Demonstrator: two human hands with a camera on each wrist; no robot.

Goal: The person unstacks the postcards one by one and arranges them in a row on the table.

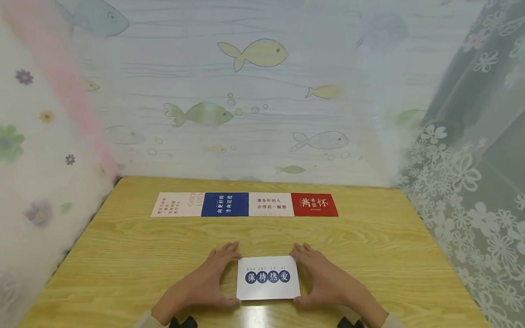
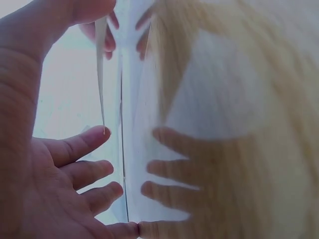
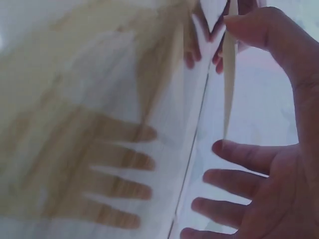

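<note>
A white card (image 1: 268, 290) with dark blue round printed characters is held level between both hands in the head view. My left hand (image 1: 206, 282) grips its left edge, thumb at the near corner and index finger at the far corner. On the other side my right hand (image 1: 329, 280) holds the right edge the same way. Seen edge-on in the left wrist view, the card (image 2: 100, 64) spans from thumb to index finger, apart from the glossy surface. The right wrist view likewise shows the card's edge (image 3: 229, 74) between thumb and index finger; the other fingers are spread.
Along the back of the wooden table (image 1: 118, 246) lies a row of cards: pale pink (image 1: 177, 205), blue (image 1: 225, 211), cream (image 1: 270, 213) and red (image 1: 315, 213). Fish-patterned fabric (image 1: 260, 111) hangs behind, and a flowered lace curtain (image 1: 477, 214) borders the right side.
</note>
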